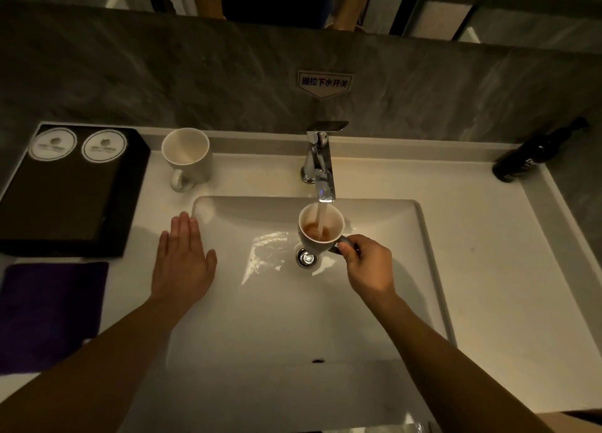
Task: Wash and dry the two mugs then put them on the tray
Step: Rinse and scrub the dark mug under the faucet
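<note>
My right hand (pixel 368 266) grips the handle of a white mug (pixel 311 238) and holds it upright under the running faucet (pixel 321 165), above the drain (pixel 307 258). Brownish water swirls inside that mug. A second white mug (pixel 187 159) stands upright on the counter at the sink's back left corner, its handle towards me. My left hand (pixel 182 260) lies flat, fingers straight, on the sink's (pixel 374 302) left rim. The black tray (pixel 65 201) sits at the far left with two round paper coasters (pixel 78 146) at its back.
A purple cloth (pixel 49 315) lies on the counter in front of the tray. A dark bottle (pixel 534 154) lies at the back right corner. A grey stone wall with a small sign (pixel 324 82) rises behind the faucet.
</note>
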A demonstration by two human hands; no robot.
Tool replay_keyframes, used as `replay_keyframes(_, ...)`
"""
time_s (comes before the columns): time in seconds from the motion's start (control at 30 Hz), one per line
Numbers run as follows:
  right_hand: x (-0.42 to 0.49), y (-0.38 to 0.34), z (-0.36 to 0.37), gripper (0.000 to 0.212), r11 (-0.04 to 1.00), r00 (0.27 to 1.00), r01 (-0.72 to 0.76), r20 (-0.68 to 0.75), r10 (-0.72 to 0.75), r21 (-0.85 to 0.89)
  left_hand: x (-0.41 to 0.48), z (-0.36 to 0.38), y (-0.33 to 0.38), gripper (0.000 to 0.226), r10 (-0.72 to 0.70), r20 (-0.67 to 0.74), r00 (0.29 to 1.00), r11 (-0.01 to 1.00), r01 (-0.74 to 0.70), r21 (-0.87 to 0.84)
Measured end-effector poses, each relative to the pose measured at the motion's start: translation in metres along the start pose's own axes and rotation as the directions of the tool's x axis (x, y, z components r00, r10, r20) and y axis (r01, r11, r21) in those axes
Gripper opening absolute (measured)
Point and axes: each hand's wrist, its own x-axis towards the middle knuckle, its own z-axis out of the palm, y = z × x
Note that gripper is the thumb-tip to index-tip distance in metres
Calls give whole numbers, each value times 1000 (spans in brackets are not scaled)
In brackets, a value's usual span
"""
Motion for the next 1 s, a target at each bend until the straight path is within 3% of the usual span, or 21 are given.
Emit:
replay_keyframes(0.8,11,-8,-3,17,1000,998,-16,52,17,-23,3,9,-4,78,-13,-24,1000,1000,12,-29)
replay_keyframes(0.9,12,-5,-7,17,1000,998,-13,68,15,-24,7,3,7,77,-77,4,997,980,77,-185)
replay_keyframes(1.0,14,-3,-9,17,1000,994,-24,108,26,-18,12,-13,50,73,45,54,998,868,-12,-497)
